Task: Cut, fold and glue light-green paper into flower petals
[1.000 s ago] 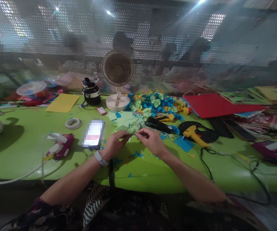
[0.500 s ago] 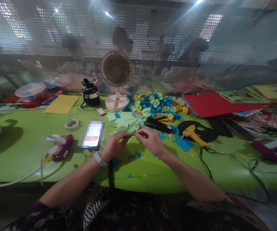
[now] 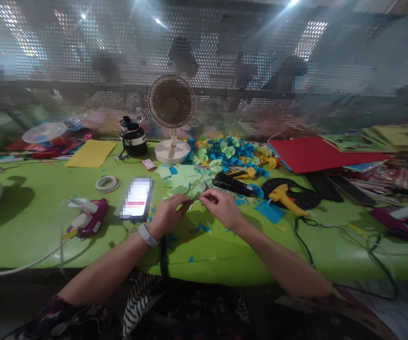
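Over the middle of the green table (image 3: pixel 225 269), my left hand (image 3: pixel 170 211) and my right hand (image 3: pixel 220 205) nearly meet at the fingertips. The left pinches a small piece of light green paper, mostly hidden by the fingers. My right thumb and forefinger are closed together at that paper; a narrow dark thing shows by them, too small to name. Just beyond my fingers lie cut light green paper squares (image 3: pixel 184 174). Behind these is a heap of folded paper flowers (image 3: pixel 229 151) in blue, green and yellow. A black stapler (image 3: pixel 232 184) rests right of my right hand.
A phone (image 3: pixel 136 198), a tape roll (image 3: pixel 107 183) and a power strip (image 3: pixel 92 219) lie to the left. A fan (image 3: pixel 171 106) and a black jug (image 3: pixel 133 139) stand behind. At right are a yellow glue gun (image 3: pixel 287 200), its cable and red sheets (image 3: pixel 317 153).
Both hands stay almost in place, with only slight shifts at the fingertips. Nothing else on the table has visibly moved.
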`<state>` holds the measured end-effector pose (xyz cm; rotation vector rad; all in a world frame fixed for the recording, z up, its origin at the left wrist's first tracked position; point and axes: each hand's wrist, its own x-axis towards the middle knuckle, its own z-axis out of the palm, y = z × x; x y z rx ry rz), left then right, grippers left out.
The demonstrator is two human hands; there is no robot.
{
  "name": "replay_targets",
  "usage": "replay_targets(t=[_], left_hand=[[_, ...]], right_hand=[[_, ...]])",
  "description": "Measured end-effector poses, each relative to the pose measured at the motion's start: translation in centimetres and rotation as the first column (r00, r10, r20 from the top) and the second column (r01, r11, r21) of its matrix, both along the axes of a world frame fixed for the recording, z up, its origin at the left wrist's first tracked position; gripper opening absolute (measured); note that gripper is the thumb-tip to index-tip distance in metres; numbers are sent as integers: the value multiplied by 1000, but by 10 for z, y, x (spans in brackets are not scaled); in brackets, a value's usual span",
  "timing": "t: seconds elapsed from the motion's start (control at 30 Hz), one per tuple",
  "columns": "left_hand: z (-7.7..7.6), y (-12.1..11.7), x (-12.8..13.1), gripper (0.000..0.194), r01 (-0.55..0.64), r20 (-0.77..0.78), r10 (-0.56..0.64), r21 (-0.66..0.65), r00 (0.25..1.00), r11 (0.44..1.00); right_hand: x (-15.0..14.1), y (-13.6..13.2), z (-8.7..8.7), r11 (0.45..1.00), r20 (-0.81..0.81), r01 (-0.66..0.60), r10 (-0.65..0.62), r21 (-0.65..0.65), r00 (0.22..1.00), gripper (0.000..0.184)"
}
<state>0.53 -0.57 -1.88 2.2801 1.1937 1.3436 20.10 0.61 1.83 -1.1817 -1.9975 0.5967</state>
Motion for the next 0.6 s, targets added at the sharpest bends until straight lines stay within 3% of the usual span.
replay_targets(t=[0.33,0.6], left_hand=[[-2,0,-1,16,17,-45,-17,11,999,1000],[2,1,-1,13,17,65,-13,-61,998,998]], right_hand=[[0,0,1,1000,8,3,-3,11,1000,19],[-1,0,1,1000,-68,11,-12,-19,998,22]])
